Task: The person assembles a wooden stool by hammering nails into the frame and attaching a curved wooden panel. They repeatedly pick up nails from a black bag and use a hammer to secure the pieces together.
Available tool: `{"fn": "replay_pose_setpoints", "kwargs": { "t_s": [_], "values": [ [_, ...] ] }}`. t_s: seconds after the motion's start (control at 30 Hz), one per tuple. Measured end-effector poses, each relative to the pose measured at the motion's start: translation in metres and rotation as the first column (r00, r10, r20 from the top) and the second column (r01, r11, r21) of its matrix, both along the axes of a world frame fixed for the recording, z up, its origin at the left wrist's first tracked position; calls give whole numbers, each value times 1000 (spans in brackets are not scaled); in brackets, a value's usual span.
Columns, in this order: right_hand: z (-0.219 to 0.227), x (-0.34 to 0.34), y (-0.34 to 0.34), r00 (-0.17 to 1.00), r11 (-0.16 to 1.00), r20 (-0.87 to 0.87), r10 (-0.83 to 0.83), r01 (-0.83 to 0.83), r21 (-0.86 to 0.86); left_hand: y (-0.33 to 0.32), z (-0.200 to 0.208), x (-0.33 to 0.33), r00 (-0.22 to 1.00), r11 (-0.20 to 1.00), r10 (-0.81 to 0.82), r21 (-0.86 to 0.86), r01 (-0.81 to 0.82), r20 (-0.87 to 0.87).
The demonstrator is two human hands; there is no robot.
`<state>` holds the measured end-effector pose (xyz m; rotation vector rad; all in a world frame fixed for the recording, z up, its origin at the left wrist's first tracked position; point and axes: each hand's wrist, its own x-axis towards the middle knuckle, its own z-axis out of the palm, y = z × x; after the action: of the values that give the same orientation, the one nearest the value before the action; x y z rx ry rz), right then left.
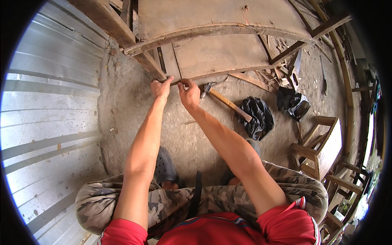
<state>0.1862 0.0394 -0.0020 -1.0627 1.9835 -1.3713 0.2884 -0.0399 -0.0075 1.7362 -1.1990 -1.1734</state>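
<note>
Both my arms reach forward to the near left corner of a wooden frame with a lower board (pixel 220 55). My left hand (pixel 161 88) is closed around the end of a thin wooden strip (pixel 174 83) at the board's front edge, beside the frame's leg (pixel 151 65). Just right of it, my right hand (pixel 189 94) has its fingers pinched together at the same edge; whatever lies between the fingertips is too small to make out. A claw hammer (pixel 226 102) with a wooden handle lies close to my right hand, its handle end against a black plastic bag (pixel 258 118).
Corrugated metal sheeting (pixel 53 110) forms a wall on the left. A second black bag (pixel 293 103) and wood scraps (pixel 281 75) lie on the right. Farther right stands a small wooden stool-like piece (pixel 320 147). The frame's upper board (pixel 220 16) overhangs the lower one.
</note>
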Motion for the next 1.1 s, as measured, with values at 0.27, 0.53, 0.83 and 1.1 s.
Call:
{"fn": "replay_pose_setpoints", "kwargs": {
  "t_s": [0.27, 0.53, 0.83, 1.1],
  "values": [
    [18, -19, -7, 995, 980, -64, 82, -68, 186, 3, 8, 0, 993, 998, -47, 41, 42, 105],
    [21, -21, -14, 988, 967, -109, 110, -81, 243, 3, 5, 6, 992, 998, -59, -8, 60, 111],
    [15, -36, -11, 967, 959, -102, 234, -212, 190, 7, 27, -2, 983, 995, -93, 50, 86, 159],
    [-3, -56, 15, 953, 955, -190, 238, -193, 227, 4, 15, 1, 967, 995, -88, -17, 94, 238]
  ]
}}
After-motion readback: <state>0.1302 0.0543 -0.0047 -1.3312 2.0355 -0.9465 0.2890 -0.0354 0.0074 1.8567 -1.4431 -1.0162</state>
